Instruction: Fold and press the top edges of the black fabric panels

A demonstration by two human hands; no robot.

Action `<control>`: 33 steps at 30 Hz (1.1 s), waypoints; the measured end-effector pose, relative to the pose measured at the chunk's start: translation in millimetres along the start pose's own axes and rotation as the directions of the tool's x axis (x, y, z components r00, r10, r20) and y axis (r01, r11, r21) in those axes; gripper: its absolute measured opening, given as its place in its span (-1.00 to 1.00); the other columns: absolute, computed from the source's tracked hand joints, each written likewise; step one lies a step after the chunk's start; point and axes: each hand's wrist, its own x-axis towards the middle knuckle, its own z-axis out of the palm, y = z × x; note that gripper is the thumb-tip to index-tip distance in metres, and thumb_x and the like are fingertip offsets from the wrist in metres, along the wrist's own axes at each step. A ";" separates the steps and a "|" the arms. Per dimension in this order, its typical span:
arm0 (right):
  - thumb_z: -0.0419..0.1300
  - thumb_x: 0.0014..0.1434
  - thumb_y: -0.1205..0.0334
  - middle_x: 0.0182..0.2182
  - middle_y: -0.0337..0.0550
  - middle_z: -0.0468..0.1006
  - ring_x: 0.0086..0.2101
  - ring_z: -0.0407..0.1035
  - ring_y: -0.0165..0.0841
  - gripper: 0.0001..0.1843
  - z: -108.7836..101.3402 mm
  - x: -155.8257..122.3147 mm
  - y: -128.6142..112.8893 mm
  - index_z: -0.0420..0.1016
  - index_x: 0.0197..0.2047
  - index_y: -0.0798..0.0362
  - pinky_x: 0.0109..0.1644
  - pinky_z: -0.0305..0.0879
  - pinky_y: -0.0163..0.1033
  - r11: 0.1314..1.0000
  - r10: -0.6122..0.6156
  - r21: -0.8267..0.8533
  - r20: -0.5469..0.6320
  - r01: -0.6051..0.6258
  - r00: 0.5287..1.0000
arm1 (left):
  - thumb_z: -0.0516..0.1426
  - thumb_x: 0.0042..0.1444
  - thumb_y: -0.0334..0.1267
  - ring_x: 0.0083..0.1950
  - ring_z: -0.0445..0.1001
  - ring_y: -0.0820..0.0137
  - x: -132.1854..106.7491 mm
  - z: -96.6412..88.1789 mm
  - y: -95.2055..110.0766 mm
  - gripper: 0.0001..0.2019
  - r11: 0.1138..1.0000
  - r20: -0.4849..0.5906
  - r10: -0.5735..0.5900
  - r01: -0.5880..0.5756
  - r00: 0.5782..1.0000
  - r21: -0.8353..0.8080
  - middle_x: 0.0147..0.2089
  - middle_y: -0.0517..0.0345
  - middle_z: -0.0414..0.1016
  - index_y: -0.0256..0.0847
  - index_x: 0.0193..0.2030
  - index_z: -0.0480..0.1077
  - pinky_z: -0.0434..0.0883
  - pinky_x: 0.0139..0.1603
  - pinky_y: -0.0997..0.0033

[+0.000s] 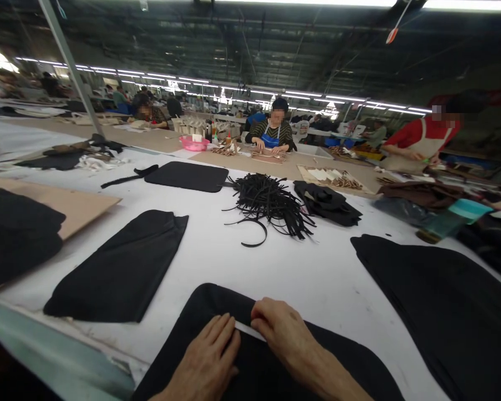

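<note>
A black fabric panel [217, 301] lies on the white table [317, 273] right in front of me. My left hand [206, 362] rests flat on it, fingers stretched out and together. My right hand [281, 331] is beside it, fingers curled down onto a thin white strip [248, 331] that runs across the panel between the two hands. Whether the right fingers pinch the strip or only press on it is hard to tell.
More black panels lie at left [121, 267], far right [438, 312] and farther back [187, 176]. A heap of black strips [271, 203] and folded black cloth [325, 203] sit mid-table. A teal container [453, 218] stands at right. Other people work at tables behind.
</note>
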 end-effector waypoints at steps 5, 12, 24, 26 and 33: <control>0.11 0.11 0.28 -0.41 -0.28 0.52 -0.33 0.35 -0.39 -0.87 -3.4 22.1 -16.1 0.48 -0.40 -0.02 -0.29 0.12 -0.35 0.999 0.037 0.006 0.088 -0.037 0.995 | 0.00 0.18 -0.20 0.12 0.35 0.22 -16.1 14.9 -0.1 -0.72 0.992 -0.222 -0.019 0.046 0.975 0.117 0.06 -0.03 0.42 -0.21 -0.02 0.36 0.39 0.06 0.30; 0.20 0.01 0.22 -0.42 -0.21 0.55 -0.35 0.38 -0.33 -0.93 32.4 55.3 -29.7 0.50 -0.44 -0.01 -0.32 0.12 -0.30 0.995 0.089 -0.055 0.096 -0.085 0.991 | -0.16 0.25 -0.31 0.06 0.40 0.25 -12.3 14.1 4.5 -0.66 0.991 -0.344 -0.009 0.055 0.939 0.125 -0.04 -0.03 0.49 -0.24 -0.09 0.42 0.40 0.01 0.32; 0.10 0.08 0.24 -0.39 -0.26 0.53 -0.32 0.35 -0.38 -0.87 30.5 53.8 -11.6 0.48 -0.37 -0.01 -0.31 0.12 -0.34 0.999 -0.013 0.053 0.127 0.007 0.992 | -0.06 0.23 -0.39 0.05 0.42 0.25 -9.8 -8.3 8.1 -0.72 0.997 -0.226 -0.012 0.029 0.974 0.075 -0.05 -0.02 0.51 -0.28 -0.07 0.44 0.43 0.02 0.34; 0.11 0.01 0.30 -0.42 -0.32 0.51 -0.37 0.33 -0.42 -0.88 25.9 50.5 -7.7 0.47 -0.38 -0.02 -0.36 0.10 -0.38 0.995 -0.053 0.093 0.154 0.039 0.987 | -0.06 0.22 -0.42 0.02 0.44 0.26 -10.8 -7.8 8.3 -0.73 0.997 -0.249 0.005 0.016 0.968 0.080 -0.09 -0.01 0.53 -0.28 -0.11 0.45 0.43 0.01 0.33; 0.16 -0.06 0.30 -0.47 -0.36 0.47 -0.42 0.30 -0.45 -0.93 31.9 46.9 -10.2 0.42 -0.42 -0.02 -0.40 0.07 -0.39 0.998 -0.006 0.065 0.121 -0.002 0.993 | -0.10 0.25 -0.42 -0.07 0.48 0.29 -11.4 -3.7 10.9 -0.70 0.996 -0.296 -0.023 0.047 0.955 0.074 -0.17 0.05 0.56 -0.27 -0.17 0.46 0.43 -0.05 0.35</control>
